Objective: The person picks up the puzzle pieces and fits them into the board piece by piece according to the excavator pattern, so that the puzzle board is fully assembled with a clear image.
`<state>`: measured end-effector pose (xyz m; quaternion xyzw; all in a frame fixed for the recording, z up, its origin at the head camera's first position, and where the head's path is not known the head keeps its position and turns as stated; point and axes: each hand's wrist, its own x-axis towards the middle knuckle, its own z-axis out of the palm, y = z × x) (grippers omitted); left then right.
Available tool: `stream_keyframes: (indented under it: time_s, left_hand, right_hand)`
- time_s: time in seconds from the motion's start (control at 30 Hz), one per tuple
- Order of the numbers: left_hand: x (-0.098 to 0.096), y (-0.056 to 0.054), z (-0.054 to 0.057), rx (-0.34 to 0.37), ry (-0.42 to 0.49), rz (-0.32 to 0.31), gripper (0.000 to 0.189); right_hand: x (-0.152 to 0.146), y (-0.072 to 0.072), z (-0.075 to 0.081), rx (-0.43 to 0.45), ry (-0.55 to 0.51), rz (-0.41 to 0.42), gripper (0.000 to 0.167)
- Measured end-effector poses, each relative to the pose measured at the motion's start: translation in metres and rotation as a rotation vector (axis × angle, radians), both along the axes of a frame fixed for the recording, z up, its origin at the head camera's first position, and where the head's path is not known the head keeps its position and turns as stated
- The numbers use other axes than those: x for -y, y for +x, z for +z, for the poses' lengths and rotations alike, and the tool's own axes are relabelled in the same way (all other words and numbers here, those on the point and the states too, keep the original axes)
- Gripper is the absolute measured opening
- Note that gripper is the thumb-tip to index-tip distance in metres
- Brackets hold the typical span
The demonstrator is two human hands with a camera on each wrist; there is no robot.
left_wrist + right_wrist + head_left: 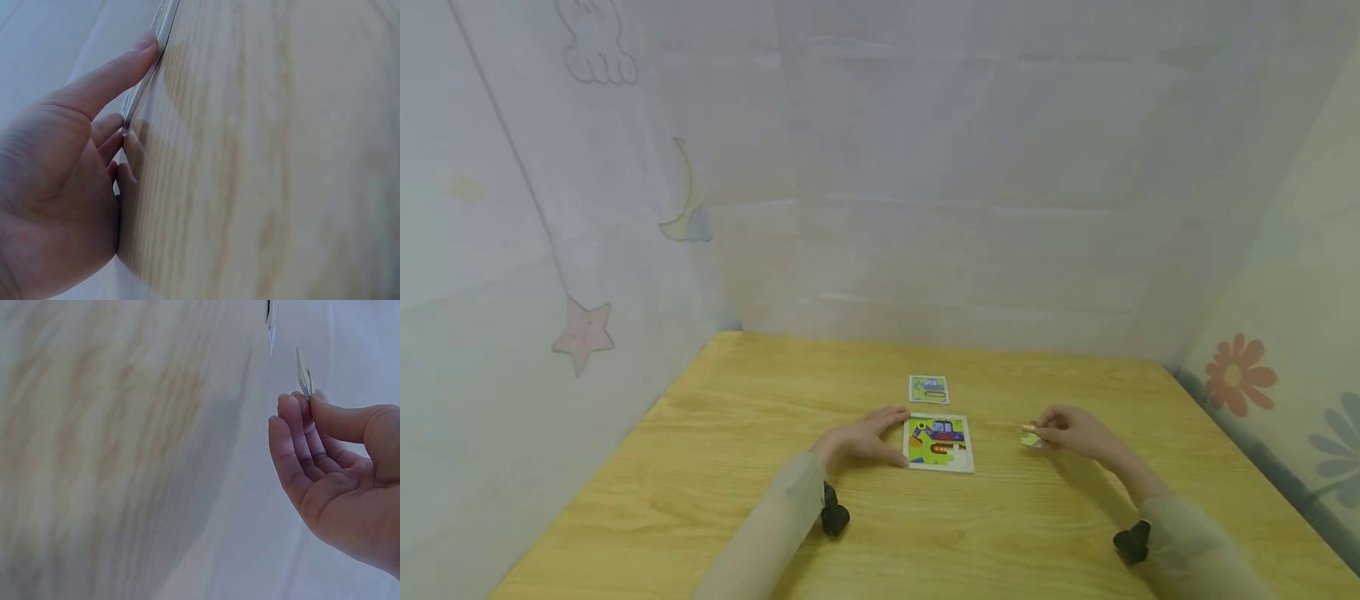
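A square puzzle board (937, 443) with a white border and a picture of a blue and red digger lies flat on the table. A white patch shows at its lower right. My left hand (868, 437) rests at its left side, fingers near the upper corner and thumb at the lower one; the left wrist view shows the thumb (119, 72) touching the board's edge. To the right of the board, my right hand (1078, 433) pinches a small green and yellow puzzle piece (1032, 435) between thumb and fingers. The right wrist view shows that piece (304, 375) edge-on, above the table.
A smaller picture card (929, 389) with a similar digger lies just behind the board. Everything sits on a wood-grain table (805, 375). Pale cloth walls (887, 208) with printed drawings stand behind it and on both sides.
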<state>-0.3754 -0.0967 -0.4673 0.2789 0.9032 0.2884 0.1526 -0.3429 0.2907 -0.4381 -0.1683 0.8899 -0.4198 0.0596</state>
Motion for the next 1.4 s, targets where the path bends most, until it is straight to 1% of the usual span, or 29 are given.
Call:
stream_keyframes:
  time_s: [0.1, 0.3, 0.4, 0.57, 0.63, 0.77, 0.93, 1.07, 1.2, 1.4]
  left_hand:
    - [-0.001, 0.000, 0.001, -0.007, -0.011, -0.016, 0.085]
    - [-0.001, -0.001, 0.000, -0.005, -0.019, -0.025, 0.084]
    - [-0.001, -0.001, -0.001, 0.000, -0.016, -0.027, 0.084]
    - [-0.001, -0.002, -0.001, 0.013, 0.001, -0.030, 0.083]
    - [-0.001, -0.002, -0.001, 0.017, 0.003, -0.030, 0.083]
    - [0.001, -0.003, -0.002, 0.019, 0.001, -0.031, 0.084]
    - [0.001, -0.004, -0.004, 0.010, -0.001, -0.036, 0.085]
    - [0.001, -0.003, -0.002, -0.005, -0.013, -0.043, 0.085]
    - [0.002, -0.004, -0.003, -0.018, -0.020, -0.048, 0.085]
    - [0.002, -0.002, -0.002, -0.023, -0.014, -0.047, 0.084]
  right_hand:
    - [0.007, -0.003, 0.001, 0.003, -0.007, 0.016, 0.024]
    - [0.022, -0.008, 0.000, 0.010, -0.036, 0.058, 0.025]
    - [0.030, -0.008, 0.000, 0.018, -0.042, 0.065, 0.024]
    - [0.043, -0.009, 0.002, 0.011, -0.051, 0.100, 0.022]
    - [0.049, -0.009, 0.001, 0.011, -0.059, 0.122, 0.021]
    - [0.059, -0.009, -0.001, 0.022, -0.071, 0.133, 0.019]
    - [0.071, -0.010, -0.002, 0.030, -0.061, 0.142, 0.017]
    - [0.078, -0.011, 0.001, 0.045, -0.053, 0.175, 0.016]
    - [0.083, -0.009, 0.003, 0.068, -0.054, 0.197, 0.017]
    - [0.091, -0.009, 0.001, 0.074, -0.008, 0.211, 0.016]
